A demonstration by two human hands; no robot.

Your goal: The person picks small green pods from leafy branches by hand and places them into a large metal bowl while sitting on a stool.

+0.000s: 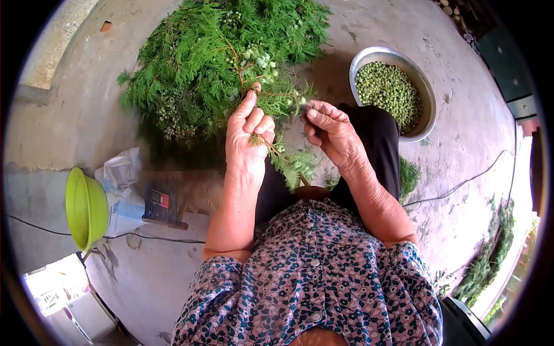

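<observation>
My left hand (249, 121) grips a cypress branch (239, 60) with feathery green sprigs and small pale cones, its fingers wrapped round the reddish stem. The lower part of the branch (294, 167) hangs below that fist over my lap. Just to the right, my right hand (326, 127) has its thumb and index finger pinched beside a cluster of cones; what is between those fingertips is too small and blurred to make out. Behind both hands lies a large heap of cut cypress branches (179, 52), some bearing cone clusters (176, 115).
At right stands a steel basin (427, 92) heaped with small green cones (386, 92). At left are a lime-green tub (86, 207), white sacks (118, 179) and a dark board (158, 202). Black cables (473, 179) cross the concrete floor; more greenery (485, 259) lies at far right.
</observation>
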